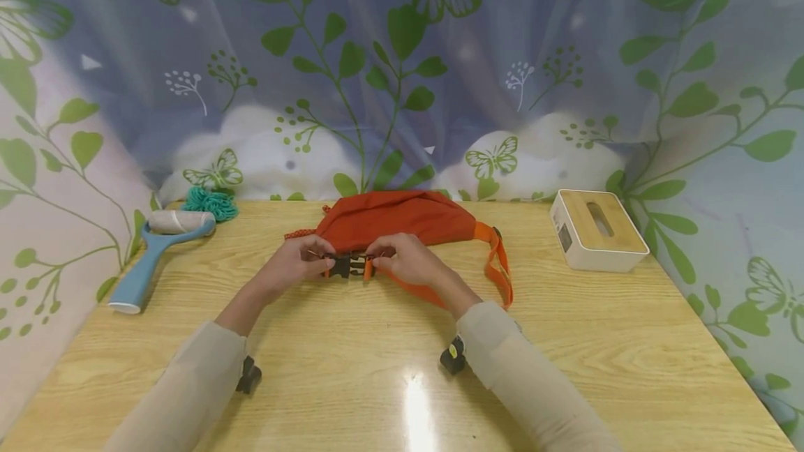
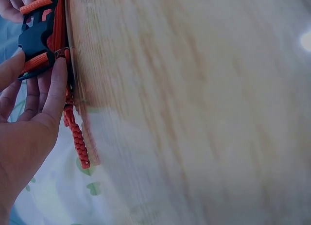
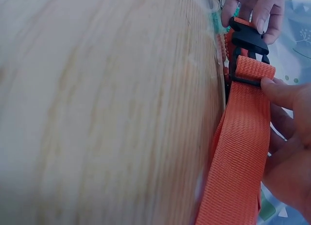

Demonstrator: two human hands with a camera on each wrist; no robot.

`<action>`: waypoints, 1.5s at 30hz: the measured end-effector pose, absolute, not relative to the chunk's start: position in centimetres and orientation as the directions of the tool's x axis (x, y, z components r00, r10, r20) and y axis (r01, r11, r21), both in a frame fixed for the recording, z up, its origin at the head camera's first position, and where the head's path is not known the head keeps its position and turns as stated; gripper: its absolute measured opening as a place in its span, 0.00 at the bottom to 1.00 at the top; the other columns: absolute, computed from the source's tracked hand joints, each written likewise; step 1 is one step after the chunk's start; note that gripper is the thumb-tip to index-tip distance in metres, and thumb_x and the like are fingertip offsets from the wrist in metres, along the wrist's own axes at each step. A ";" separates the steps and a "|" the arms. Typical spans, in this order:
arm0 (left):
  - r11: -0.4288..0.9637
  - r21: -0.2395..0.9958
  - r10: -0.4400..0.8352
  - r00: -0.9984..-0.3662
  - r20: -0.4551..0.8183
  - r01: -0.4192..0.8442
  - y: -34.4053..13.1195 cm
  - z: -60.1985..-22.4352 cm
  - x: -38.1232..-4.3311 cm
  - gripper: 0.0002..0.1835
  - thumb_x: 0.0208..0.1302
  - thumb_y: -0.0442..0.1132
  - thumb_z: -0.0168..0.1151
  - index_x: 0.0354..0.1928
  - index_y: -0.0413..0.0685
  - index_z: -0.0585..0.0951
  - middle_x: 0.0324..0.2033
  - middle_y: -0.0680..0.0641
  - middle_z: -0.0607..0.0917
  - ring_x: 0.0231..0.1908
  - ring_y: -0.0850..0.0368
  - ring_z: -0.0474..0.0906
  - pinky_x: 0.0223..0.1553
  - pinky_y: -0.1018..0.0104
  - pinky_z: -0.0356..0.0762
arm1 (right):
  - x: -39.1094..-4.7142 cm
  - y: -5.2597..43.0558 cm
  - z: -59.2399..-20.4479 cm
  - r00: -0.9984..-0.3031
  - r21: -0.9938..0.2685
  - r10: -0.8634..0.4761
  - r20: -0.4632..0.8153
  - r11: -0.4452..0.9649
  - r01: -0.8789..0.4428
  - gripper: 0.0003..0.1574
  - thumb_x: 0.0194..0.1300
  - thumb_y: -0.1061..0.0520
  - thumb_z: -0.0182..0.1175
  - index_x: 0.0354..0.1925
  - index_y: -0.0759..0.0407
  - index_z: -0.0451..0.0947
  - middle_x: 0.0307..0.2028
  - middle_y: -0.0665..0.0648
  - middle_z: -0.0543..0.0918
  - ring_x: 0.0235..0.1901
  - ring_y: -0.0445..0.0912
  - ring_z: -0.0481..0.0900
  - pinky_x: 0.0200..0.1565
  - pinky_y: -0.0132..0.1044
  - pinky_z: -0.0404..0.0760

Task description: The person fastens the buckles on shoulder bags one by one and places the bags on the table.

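Note:
A red-orange waist bag (image 1: 396,218) lies at the back of the table, its black side-release buckle (image 1: 341,266) in front of it. My left hand (image 1: 295,260) pinches the socket half between thumb and fingers. My right hand (image 1: 408,260) holds the prong half by its edge, where the orange strap (image 3: 243,137) loops through. In the left wrist view the two buckle halves (image 2: 36,38) are in line, the prongs at the socket's mouth with gaps showing between them. A braided red cord (image 2: 77,140) hangs beside my left fingers.
To the left lies a blue-handled lint roller (image 1: 147,264), with a teal bundle of cord (image 1: 210,204) behind it. A white tissue box (image 1: 599,232) with a wooden top stands at the back right. A patterned curtain (image 1: 389,89) rises behind the wooden table (image 1: 352,368).

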State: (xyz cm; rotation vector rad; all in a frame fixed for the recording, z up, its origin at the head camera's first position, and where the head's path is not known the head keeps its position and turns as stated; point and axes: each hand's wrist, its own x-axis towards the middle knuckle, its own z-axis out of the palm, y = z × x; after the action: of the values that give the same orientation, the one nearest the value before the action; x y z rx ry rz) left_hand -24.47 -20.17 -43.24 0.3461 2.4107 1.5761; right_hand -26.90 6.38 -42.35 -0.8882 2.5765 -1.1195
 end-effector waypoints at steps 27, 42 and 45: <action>0.397 0.916 0.311 -0.947 -0.077 0.056 -20.1 -42.7 -24.6 0.12 0.71 0.35 0.64 0.52 0.37 0.80 0.46 0.39 0.79 0.43 0.47 0.80 0.46 0.56 0.84 | -27.3 6.0 -41.9 -0.780 -0.703 -0.622 0.073 0.523 -0.483 0.13 0.74 0.57 0.61 0.54 0.56 0.84 0.47 0.51 0.86 0.48 0.46 0.82 0.52 0.41 0.80; 0.350 0.937 0.290 -0.951 -0.110 -0.001 -20.2 -42.8 -24.4 0.20 0.71 0.37 0.65 0.58 0.33 0.74 0.50 0.36 0.78 0.46 0.46 0.80 0.49 0.54 0.84 | -27.1 5.7 -42.1 -0.795 -0.732 -0.602 0.074 0.509 -0.453 0.12 0.73 0.56 0.64 0.52 0.57 0.84 0.44 0.49 0.87 0.46 0.44 0.82 0.50 0.37 0.81; 0.351 0.937 0.276 -0.955 -0.106 -0.002 -20.2 -43.0 -24.5 0.19 0.70 0.37 0.66 0.56 0.33 0.75 0.50 0.36 0.79 0.46 0.47 0.81 0.48 0.54 0.85 | -27.0 5.6 -42.2 -0.799 -0.734 -0.596 0.072 0.511 -0.448 0.12 0.73 0.55 0.64 0.52 0.56 0.84 0.43 0.48 0.86 0.45 0.43 0.82 0.49 0.37 0.81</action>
State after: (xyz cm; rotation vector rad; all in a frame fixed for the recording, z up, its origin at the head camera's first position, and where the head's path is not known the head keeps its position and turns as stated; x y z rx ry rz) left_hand -24.46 -20.18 -43.00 0.2458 2.3694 1.6435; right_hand -27.00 5.65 -42.16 -0.8956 2.5618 -1.1598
